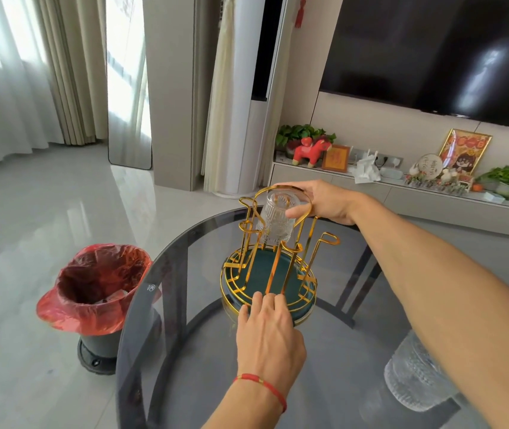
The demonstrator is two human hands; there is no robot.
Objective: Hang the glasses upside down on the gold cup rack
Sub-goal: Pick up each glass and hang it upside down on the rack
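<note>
Just below the right hand [329, 202], in the head view, a ribbed clear glass [275, 219] hangs mouth down among the prongs at the far side of the gold cup rack [267, 252]. The thumb and fingers are closed round its upturned base, at the level of the gold ring handle, so the hand has hold of the glass; whether the glass already bears on a prong I cannot tell, since the wires and the ribbing overlap. Nearer the person than that grip, the left hand [267, 326] lies flat, fingers together and nothing held, its fingertips [259, 300] pressing the near rim of the rack's green tray.

The step in hand looks to be seating this glass. To do it well, I would keep the left hand pressing down so the light wire frame cannot tip away from the pull, lower the glass straight along the prong without letting its rim knock the ring handle beside the thumb, and loosen the fingers only when the weight is felt to rest on the wire. Glass on thin metal slips easily.

Well apart from both hands, under the right forearm, a second ribbed glass [414, 376] stands on the round smoked-glass table [185, 351], seemingly next.
</note>
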